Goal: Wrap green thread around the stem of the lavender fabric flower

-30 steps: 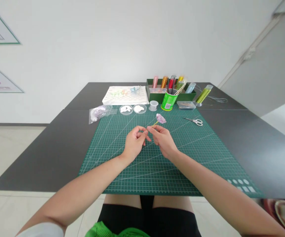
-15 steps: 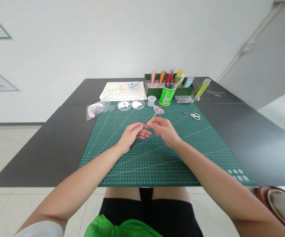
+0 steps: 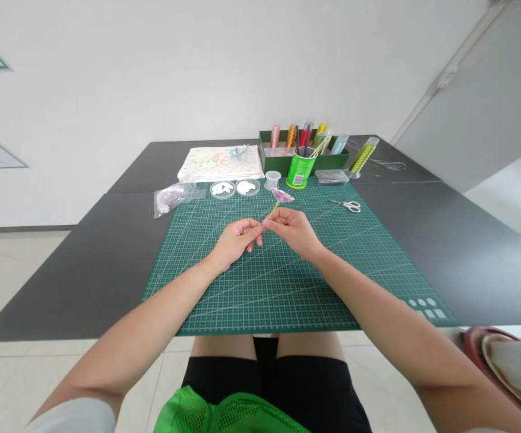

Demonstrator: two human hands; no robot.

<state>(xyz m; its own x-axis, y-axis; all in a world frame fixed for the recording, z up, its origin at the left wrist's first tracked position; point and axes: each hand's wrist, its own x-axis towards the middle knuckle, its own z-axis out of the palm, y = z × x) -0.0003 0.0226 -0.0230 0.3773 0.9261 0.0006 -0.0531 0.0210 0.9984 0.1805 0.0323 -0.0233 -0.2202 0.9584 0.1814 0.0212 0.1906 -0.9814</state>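
A pale purple artificial flower (image 3: 282, 195) on a thin yellow-green stem points up and away from me above the mat. My right hand (image 3: 291, 227) pinches the stem below the bloom. Fingertip to fingertip with it, my left hand (image 3: 241, 237) is closed in a pinch at the stem's lower end. The thin wire end, if still between those fingers, is hidden by them. Both hands are over the green cutting mat (image 3: 260, 300).
Behind the flower stand a small clear cup (image 3: 272, 180), a green can (image 3: 300, 168) of sticks and a dark green box (image 3: 269, 162) with thread spools. White scissors (image 3: 350, 205) lie right; two dishes (image 3: 247, 187), a plastic bag (image 3: 172, 197) and white sheets (image 3: 219, 168) lie left.
My left fingers have closed in, and the wire that hung across them is no longer visible. The flower tilts further right. The whole view has shifted slightly.
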